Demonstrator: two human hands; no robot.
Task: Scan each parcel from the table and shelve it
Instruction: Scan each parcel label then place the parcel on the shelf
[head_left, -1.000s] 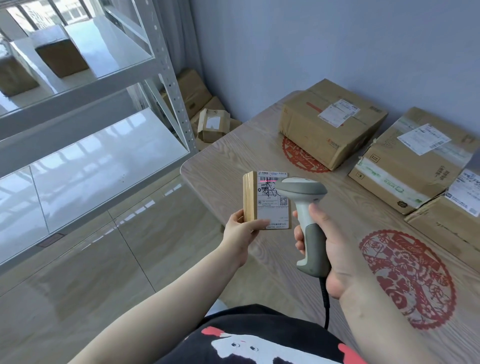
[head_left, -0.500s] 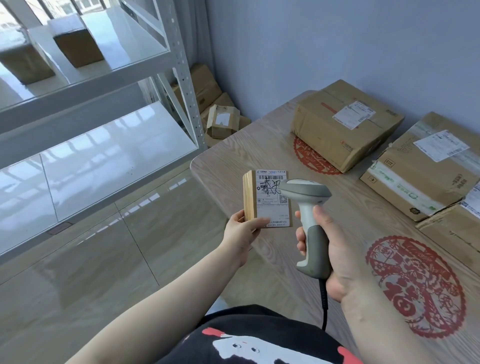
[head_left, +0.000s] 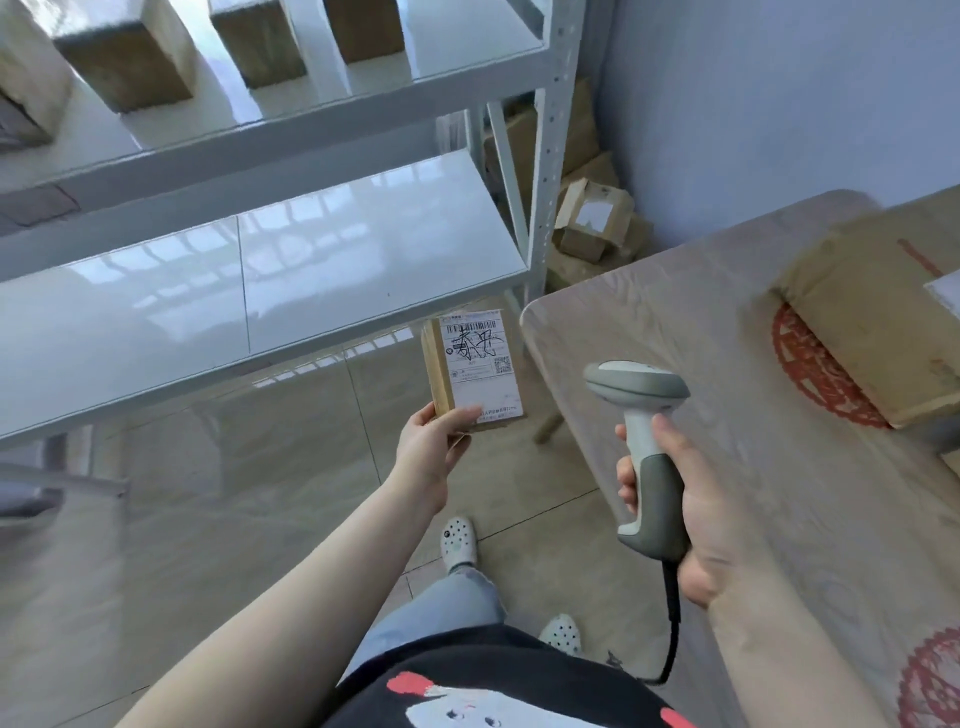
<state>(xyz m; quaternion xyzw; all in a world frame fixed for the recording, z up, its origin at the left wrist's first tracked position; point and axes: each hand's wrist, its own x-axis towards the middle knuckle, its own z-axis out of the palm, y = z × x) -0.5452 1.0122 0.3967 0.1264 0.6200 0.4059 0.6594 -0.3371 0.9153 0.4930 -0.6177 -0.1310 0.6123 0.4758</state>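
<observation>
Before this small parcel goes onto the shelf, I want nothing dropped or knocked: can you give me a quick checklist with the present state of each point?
1. Left hand has a grip on the small parcel: ok, thumb on the label face, pinched at its lower end.
2. Right hand holds the scanner securely: ok, fingers wrapped round the handle.
3. Scanner pointed away from the parcel's path: ok, it sits to the right, over the table edge.
4. Free room on the lower shelf: ok, bare in the part that shows.
5. Scan registered: cannot tell.
6. Scanner cable free of snags: cannot tell, its lower end is hidden.
</observation>
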